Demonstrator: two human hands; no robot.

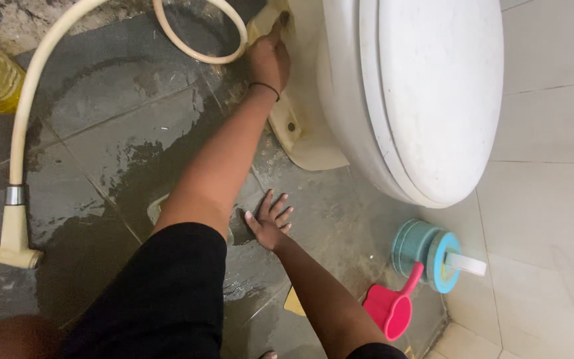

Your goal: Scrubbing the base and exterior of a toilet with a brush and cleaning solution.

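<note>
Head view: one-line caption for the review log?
Left hand touches toilet base; right hand flat on wet floor.
</note>
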